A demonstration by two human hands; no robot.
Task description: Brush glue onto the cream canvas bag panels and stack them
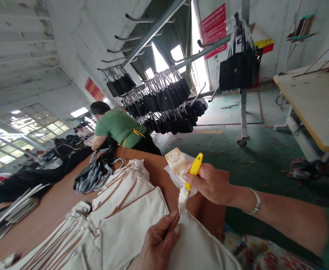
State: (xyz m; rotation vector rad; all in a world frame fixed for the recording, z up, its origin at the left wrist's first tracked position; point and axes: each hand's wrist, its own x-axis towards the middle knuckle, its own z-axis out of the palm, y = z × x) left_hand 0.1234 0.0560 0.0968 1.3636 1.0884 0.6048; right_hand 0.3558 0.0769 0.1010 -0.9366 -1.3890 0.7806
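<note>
My right hand (205,183) is closed around the yellow handle of a brush (194,168), tilted with its whitish bristle end down. The bristles meet the upper edge of a white bag panel (200,243). My left hand (162,240) pinches that panel's edge just beside the bristles, thumb on top. Behind the brush sits a glue-stained pale container (176,160) on a white sheet at the table's edge. More white bag panels (136,213) with brown straps lie overlapped to the left of my left hand.
A brown-topped table (54,202) carries grey-handled black pieces (96,174) and a stack of flat strips (15,213). Across it leans a person in a green shirt (119,127). Black bags (164,97) hang on a wheeled rack; another table (307,101) stands at right.
</note>
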